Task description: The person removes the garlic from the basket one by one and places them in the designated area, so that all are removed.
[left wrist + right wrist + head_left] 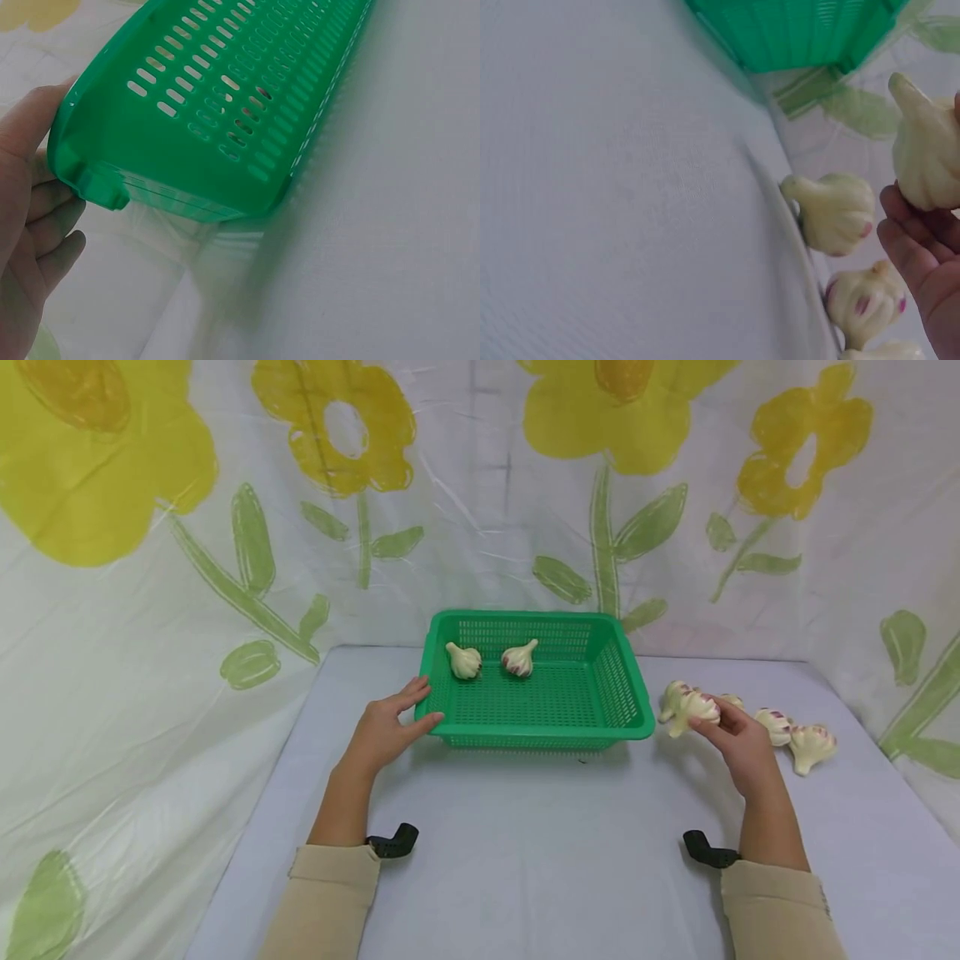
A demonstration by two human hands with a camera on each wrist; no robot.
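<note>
A green plastic basket stands at the back of the table, two garlic bulbs lying inside near its left and middle. My left hand grips the basket's left rim; the left wrist view has the rim between thumb and fingers. To the right of the basket, my right hand holds another garlic bulb between thumb and fingers. In the right wrist view this bulb is raised above the others, its stem pointing up and left.
Several more garlic bulbs lie on the table around and behind my right hand. A white sheet painted with yellow flowers hangs behind the table. Black camera mounts stick out at both cuffs.
</note>
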